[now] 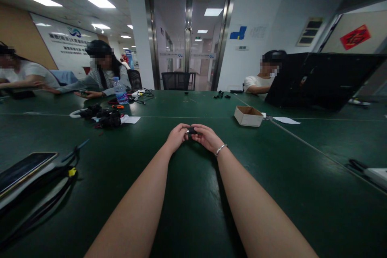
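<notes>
Head view: small black part (191,130) pinched between fingertips of left hand (177,136) and right hand (207,137), just above green table (193,209), centre, mid-distance. Fingers of both hands curled together, clamped on part from either side. Silver bracelet (220,149) worn on right wrist. Open cardboard box (248,115) set far right of hands. Phone (24,168) laid near left edge. Water bottle (121,91) and black parts pile (102,116) seen far left, beside seated person (104,73).
</notes>
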A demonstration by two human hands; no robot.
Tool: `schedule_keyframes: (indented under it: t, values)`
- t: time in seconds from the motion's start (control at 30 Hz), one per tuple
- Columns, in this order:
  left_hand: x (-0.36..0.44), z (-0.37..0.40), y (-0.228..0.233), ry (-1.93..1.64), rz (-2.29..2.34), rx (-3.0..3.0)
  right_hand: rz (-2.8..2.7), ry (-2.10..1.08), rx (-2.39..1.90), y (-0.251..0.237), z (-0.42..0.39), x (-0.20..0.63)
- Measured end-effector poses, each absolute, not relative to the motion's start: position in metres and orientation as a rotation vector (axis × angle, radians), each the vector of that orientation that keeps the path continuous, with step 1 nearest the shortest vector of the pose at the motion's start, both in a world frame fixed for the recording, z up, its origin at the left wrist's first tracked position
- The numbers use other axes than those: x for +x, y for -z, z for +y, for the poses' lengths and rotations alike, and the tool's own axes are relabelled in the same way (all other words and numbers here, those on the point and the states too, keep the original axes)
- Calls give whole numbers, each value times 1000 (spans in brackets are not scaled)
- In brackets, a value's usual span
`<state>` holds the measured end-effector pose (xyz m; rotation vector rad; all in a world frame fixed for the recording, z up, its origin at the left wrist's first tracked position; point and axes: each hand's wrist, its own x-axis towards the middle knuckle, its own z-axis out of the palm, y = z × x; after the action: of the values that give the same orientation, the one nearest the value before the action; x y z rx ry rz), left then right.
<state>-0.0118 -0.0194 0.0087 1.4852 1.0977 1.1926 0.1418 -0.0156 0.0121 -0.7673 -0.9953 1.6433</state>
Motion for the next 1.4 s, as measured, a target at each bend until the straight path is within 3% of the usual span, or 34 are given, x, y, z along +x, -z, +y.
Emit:
schedule_keyframes:
  t: [1.4]
  values:
    - [-10, -17, -2, -1258, 1112, 1451, -959, -1629, -803, -17, -18, 142]
